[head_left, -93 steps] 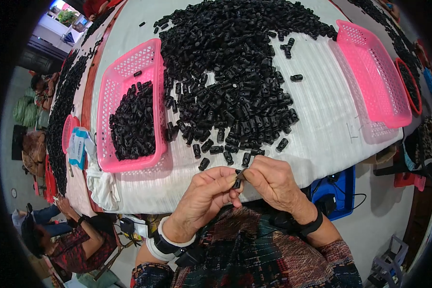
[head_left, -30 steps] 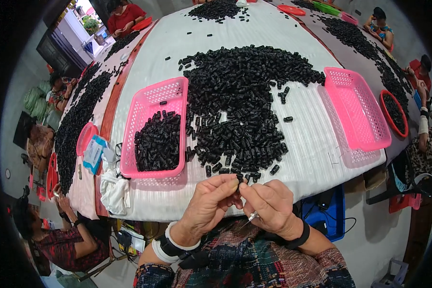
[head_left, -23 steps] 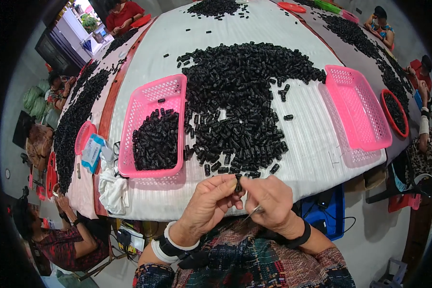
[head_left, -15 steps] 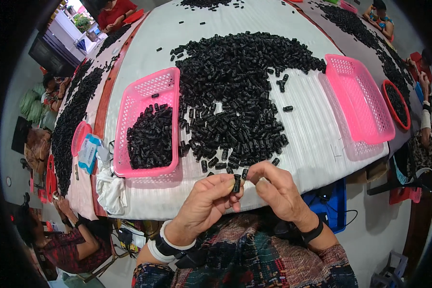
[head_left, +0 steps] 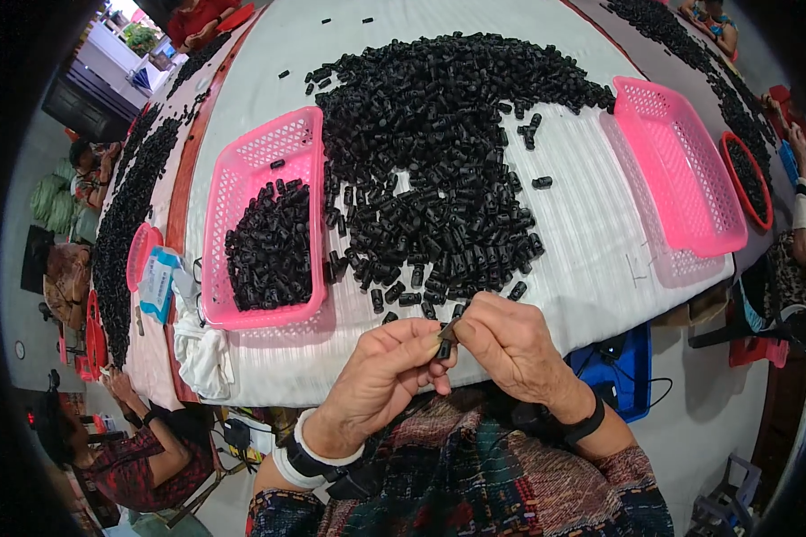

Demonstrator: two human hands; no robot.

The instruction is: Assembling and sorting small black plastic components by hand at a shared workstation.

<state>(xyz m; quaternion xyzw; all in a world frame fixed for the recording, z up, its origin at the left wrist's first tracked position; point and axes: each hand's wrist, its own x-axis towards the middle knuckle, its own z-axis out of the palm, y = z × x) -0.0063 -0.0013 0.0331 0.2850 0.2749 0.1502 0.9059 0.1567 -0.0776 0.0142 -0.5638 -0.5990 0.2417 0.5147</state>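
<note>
At the near edge of the table, my left hand [head_left: 381,376] pinches a small black plastic cylinder [head_left: 443,351] between thumb and fingers. My right hand [head_left: 518,353] is closed in a pinch just beside it. A thin greyish sliver, which looks like a small blade [head_left: 450,328], sticks out from the right fingertips and meets the top of the black cylinder. Just beyond both hands spreads a large heap of similar black plastic cylinders [head_left: 439,197], several lying loose near my fingertips.
A pink basket [head_left: 317,215] partly filled with black cylinders stands left of the heap. Another pink basket [head_left: 681,170] is at the right. A white cloth [head_left: 204,358] and a blue-and-white packet [head_left: 159,285] lie at the left. Other people work at neighbouring tables.
My right hand has turned and closed in beside the left, bringing the thin blade against the black cylinder. My left hand keeps its pinch. The whole view has shifted slightly.
</note>
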